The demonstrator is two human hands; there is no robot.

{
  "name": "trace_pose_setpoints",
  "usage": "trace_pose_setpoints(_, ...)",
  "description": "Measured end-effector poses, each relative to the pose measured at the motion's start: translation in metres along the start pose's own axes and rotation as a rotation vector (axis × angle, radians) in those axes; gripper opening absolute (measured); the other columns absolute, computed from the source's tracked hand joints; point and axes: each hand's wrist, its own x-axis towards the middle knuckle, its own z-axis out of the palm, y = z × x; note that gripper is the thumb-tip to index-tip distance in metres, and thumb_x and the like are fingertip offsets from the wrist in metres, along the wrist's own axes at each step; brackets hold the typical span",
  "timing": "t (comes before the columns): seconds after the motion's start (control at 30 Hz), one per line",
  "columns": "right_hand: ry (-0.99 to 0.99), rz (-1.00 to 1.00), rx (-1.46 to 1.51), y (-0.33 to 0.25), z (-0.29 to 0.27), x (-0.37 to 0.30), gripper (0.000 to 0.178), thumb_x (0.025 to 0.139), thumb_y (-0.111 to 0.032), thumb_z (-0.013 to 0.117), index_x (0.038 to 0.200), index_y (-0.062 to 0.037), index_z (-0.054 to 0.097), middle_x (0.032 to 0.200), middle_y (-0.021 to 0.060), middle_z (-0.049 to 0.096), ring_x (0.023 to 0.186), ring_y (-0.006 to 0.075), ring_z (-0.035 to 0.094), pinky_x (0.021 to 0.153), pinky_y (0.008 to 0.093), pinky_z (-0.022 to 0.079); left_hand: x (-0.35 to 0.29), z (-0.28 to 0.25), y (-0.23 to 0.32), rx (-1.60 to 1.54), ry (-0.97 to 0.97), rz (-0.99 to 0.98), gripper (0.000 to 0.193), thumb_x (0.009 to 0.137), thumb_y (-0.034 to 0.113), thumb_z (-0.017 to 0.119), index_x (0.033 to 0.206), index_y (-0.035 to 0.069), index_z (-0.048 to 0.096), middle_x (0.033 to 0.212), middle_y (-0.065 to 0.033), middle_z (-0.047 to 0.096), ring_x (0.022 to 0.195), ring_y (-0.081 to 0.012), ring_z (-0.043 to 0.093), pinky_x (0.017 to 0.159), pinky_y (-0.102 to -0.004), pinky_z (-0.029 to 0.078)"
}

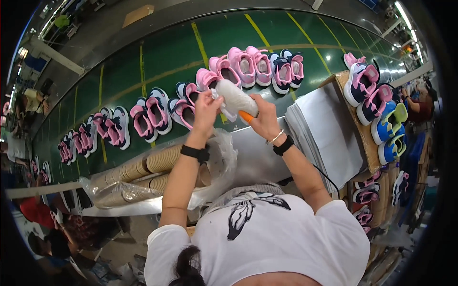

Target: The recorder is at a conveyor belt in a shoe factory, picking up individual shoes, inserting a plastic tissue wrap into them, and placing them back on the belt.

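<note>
Over the near edge of the green belt, both my hands hold a white, rounded bundle (234, 95) that looks wrapped in translucent film. My left hand (208, 112) is closed, its fingertips pinching a thin loose piece at the bundle's left side. My right hand (265, 118) grips the bundle's right end, thumb and fingers around it. Against the right fingers sits a small orange piece (246, 117); what it belongs to is hidden. Just beyond the bundle stand pink sneakers (242, 66), partly covered by it.
Pairs of pink and navy sneakers (158, 110) line the green belt (167, 57) with yellow stripes. Nested brown cardboard cups or rings (164, 161) lie in clear plastic at left. White sheets (329, 128) are stacked at right, beside a cardboard box edge (358, 124) with blue-yellow sneakers (389, 121).
</note>
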Motion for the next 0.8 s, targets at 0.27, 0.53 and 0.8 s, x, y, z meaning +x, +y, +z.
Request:
trace_pose_setpoints(0.27, -0.158, 0.376, -0.256, 0.088, 0.085, 0.077, 0.053, 0.064, -0.011, 0.072, 0.104, -0.0059, 0.039, 0.073, 0.021, 0.061, 0.071, 0.0433, 0.06, 0.063, 0.0497, 0.046, 0.156, -0.064, -0.039, 1.022, 0.15, 0.256, 0.041, 0.076, 0.02, 0.069, 0.108, -0.004, 0.058, 0.106, -0.0213, 0.063, 0.094, -0.0321, 0.064, 0.083, -0.0374, 0.05)
trace_pose_setpoints(0.53, -0.251, 0.298, -0.296, 0.101, 0.158, 0.119, 0.044, 0.071, -0.012, 0.065, 0.105, -0.0027, 0.038, 0.082, 0.0245, 0.062, 0.074, 0.0466, 0.059, 0.066, 0.0526, 0.047, 0.191, -0.084, -0.07, 1.193, -0.031, 0.357, 0.035, 0.076, 0.024, 0.067, 0.101, 0.0, 0.06, 0.093, -0.0215, 0.064, 0.09, -0.0411, 0.059, 0.079, -0.0435, 0.047)
trace_pose_setpoints(0.8, -0.485, 0.075, -0.355, 0.11, 0.153, 0.099, 0.049, 0.074, 0.001, 0.058, 0.12, 0.0073, 0.041, 0.107, 0.0264, 0.05, 0.106, 0.0403, 0.048, 0.092, 0.0404, 0.042, 0.179, -0.078, -0.064, 0.937, -0.095, 0.388, 0.028, 0.084, 0.024, 0.06, 0.103, 0.003, 0.059, 0.092, -0.0255, 0.061, 0.088, -0.0456, 0.057, 0.074, -0.0484, 0.045)
